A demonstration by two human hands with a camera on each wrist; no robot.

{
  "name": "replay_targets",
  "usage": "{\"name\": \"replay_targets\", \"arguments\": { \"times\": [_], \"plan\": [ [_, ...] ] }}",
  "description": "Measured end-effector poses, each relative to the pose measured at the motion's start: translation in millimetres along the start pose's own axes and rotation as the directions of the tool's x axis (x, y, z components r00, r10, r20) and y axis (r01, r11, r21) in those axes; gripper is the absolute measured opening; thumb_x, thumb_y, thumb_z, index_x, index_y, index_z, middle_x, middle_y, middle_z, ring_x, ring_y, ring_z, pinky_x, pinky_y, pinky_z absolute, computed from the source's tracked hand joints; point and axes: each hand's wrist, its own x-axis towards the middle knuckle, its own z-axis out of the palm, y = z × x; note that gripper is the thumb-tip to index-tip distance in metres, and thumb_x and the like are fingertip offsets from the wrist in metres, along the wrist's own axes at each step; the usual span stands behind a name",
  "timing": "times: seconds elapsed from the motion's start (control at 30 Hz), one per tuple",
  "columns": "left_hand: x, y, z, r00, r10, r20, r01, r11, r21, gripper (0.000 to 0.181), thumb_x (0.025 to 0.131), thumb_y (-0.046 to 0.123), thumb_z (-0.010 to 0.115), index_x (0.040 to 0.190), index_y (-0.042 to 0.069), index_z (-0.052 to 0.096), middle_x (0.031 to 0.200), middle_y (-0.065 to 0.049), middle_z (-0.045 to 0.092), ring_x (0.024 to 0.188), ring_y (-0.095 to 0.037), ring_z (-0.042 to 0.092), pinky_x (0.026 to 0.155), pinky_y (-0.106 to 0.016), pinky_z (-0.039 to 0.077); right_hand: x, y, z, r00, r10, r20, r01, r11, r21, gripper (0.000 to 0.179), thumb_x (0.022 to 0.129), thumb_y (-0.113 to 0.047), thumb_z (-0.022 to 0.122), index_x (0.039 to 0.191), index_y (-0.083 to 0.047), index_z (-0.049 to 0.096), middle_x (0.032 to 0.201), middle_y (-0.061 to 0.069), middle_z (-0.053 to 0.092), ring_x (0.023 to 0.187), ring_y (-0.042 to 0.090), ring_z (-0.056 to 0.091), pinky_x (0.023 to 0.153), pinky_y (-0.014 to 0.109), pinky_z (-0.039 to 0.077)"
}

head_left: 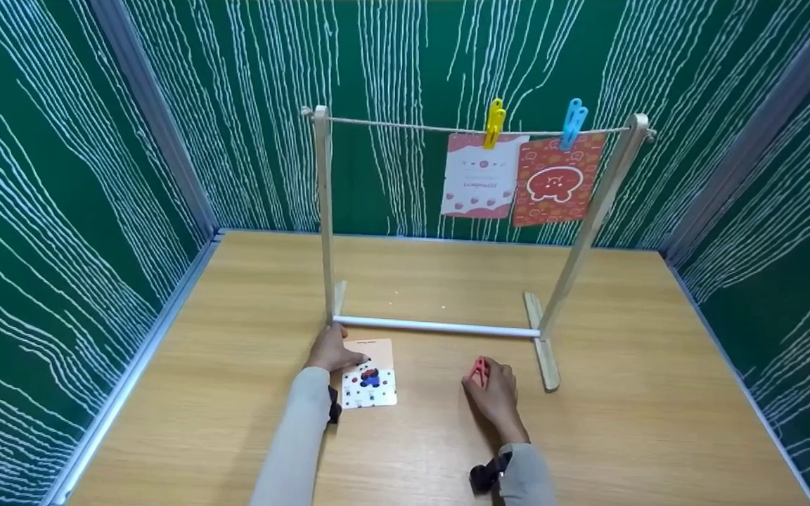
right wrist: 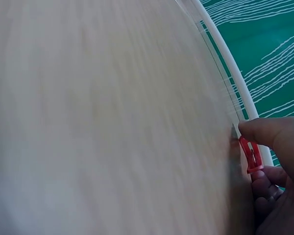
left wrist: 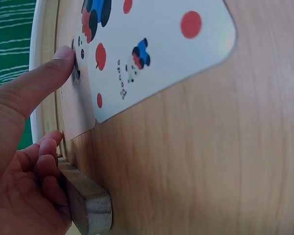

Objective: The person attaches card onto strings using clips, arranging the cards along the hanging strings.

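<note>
In the head view my left hand [head_left: 332, 350] is at the foot of the rack's left post. Its straight thumb touches a peach and white card [head_left: 384, 393] with a panda print, which lies on the table. In the left wrist view the other fingers [left wrist: 48, 164] bend loosely beside the wooden foot [left wrist: 90, 208]. My right hand [head_left: 498, 393] pinches a red clothespin [head_left: 477, 372] between thumb and fingers, low over the table to the right of the card. The right wrist view shows the clothespin [right wrist: 252, 155] upright between the fingertips.
A wooden rack [head_left: 325, 211] with a white bottom bar [head_left: 440, 327] carries a string [head_left: 398, 126]. A yellow clothespin [head_left: 494, 125] holds a pink and white card [head_left: 479, 179]; a blue clothespin [head_left: 573, 124] holds a red card [head_left: 556, 200]. Green walls [head_left: 377, 63] surround the table [head_left: 236, 295].
</note>
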Motion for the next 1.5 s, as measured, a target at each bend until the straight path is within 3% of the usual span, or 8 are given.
{"name": "replay_targets", "arguments": {
  "times": [0.3, 0.63, 0.73, 0.9, 1.03, 1.23, 1.4, 1.5],
  "plan": [
    [-2.3, 1.0, -0.8, 1.0, -0.006, -0.003, 0.006, 1.0, 0.018, 0.058, 0.068, 0.018, 0.087, 0.11, -0.001, 0.052, 0.103, -0.014, 0.055, 0.093, -0.027, 0.053, 0.088, -0.041, 0.047, -0.2, -1, 0, 1.0, 0.004, -0.008, -0.004, 1.0, -0.014, 0.059, 0.08, -0.021, 0.069, 0.13, 0.004, 0.051, 0.111, 0.024, 0.049, 0.099, 0.034, 0.046, 0.078, 0.041, 0.036],
    [-1.0, 1.7, -0.8, 0.999, 0.031, -0.016, -0.031, 0.999, 0.012, 0.062, 0.069, 0.022, 0.086, 0.112, -0.006, 0.051, 0.109, -0.02, 0.057, 0.099, -0.031, 0.056, 0.091, -0.043, 0.047, -0.4, 0, -3, 1.0, -0.005, 0.0, 0.005, 1.0, -0.013, 0.059, 0.081, -0.019, 0.066, 0.132, 0.005, 0.051, 0.11, 0.024, 0.048, 0.098, 0.036, 0.046, 0.078, 0.043, 0.037],
    [1.0, 0.8, -2.0, 0.999, 0.041, 0.009, -0.041, 0.999, 0.011, 0.063, 0.068, 0.021, 0.087, 0.112, -0.006, 0.051, 0.111, -0.021, 0.057, 0.101, -0.032, 0.055, 0.091, -0.044, 0.046, -0.1, 0, -4, 1.0, -0.011, -0.008, 0.011, 1.0, -0.004, 0.059, 0.079, -0.018, 0.065, 0.132, 0.005, 0.051, 0.11, 0.024, 0.049, 0.098, 0.035, 0.047, 0.079, 0.043, 0.038],
    [2.8, 1.0, -7.5, 0.997, -0.007, 0.081, 0.009, 1.0, -0.02, 0.066, 0.066, 0.017, 0.089, 0.115, -0.005, 0.051, 0.112, -0.02, 0.057, 0.101, -0.031, 0.055, 0.092, -0.044, 0.047, 0.3, 0, -4, 0.999, 0.026, 0.023, -0.027, 1.0, 0.012, 0.061, 0.081, -0.018, 0.065, 0.135, 0.005, 0.049, 0.111, 0.022, 0.047, 0.1, 0.033, 0.045, 0.079, 0.04, 0.037],
    [2.5, 3.5, -12.0, 0.993, -0.035, 0.114, 0.04, 0.999, -0.037, 0.063, 0.065, 0.011, 0.088, 0.113, -0.003, 0.051, 0.103, -0.015, 0.056, 0.09, -0.026, 0.054, 0.082, -0.039, 0.049, 0.9, -1, -4, 0.998, 0.05, 0.046, -0.051, 0.999, 0.008, 0.062, 0.082, -0.018, 0.064, 0.136, 0.005, 0.047, 0.112, 0.022, 0.046, 0.099, 0.032, 0.044, 0.079, 0.038, 0.036],
    [0.1, 3.9, -12.1, 0.994, -0.029, 0.102, 0.033, 0.999, -0.038, 0.055, 0.065, 0.008, 0.087, 0.104, -0.003, 0.049, 0.085, -0.007, 0.048, 0.076, -0.02, 0.047, 0.066, -0.03, 0.042, -0.6, -1, -6, 0.998, 0.027, 0.056, -0.027, 1.0, 0.011, 0.066, 0.08, -0.021, 0.069, 0.137, 0.005, 0.046, 0.115, 0.025, 0.046, 0.1, 0.033, 0.046, 0.081, 0.041, 0.038],
    [0.0, 3.2, -10.9, 0.996, -0.029, 0.087, 0.032, 0.999, -0.03, 0.056, 0.066, 0.009, 0.087, 0.106, -0.002, 0.05, 0.089, -0.008, 0.052, 0.079, -0.021, 0.049, 0.071, -0.033, 0.045, -1.8, 0, -7, 0.996, 0.013, 0.085, -0.017, 0.999, 0.05, 0.073, 0.08, -0.025, 0.074, 0.139, 0.005, 0.043, 0.119, 0.026, 0.045, 0.103, 0.035, 0.045, 0.086, 0.044, 0.038],
    [0.1, 1.1, -10.6, 0.997, 0.002, 0.081, 0.0, 1.0, -0.02, 0.055, 0.066, 0.009, 0.087, 0.106, -0.003, 0.051, 0.093, -0.012, 0.055, 0.081, -0.022, 0.05, 0.076, -0.036, 0.046, -1.4, 2, -7, 0.997, -0.003, 0.08, -0.001, 0.999, 0.044, 0.073, 0.08, -0.024, 0.074, 0.138, 0.007, 0.043, 0.118, 0.026, 0.045, 0.103, 0.035, 0.046, 0.086, 0.045, 0.038]
  ]
}}
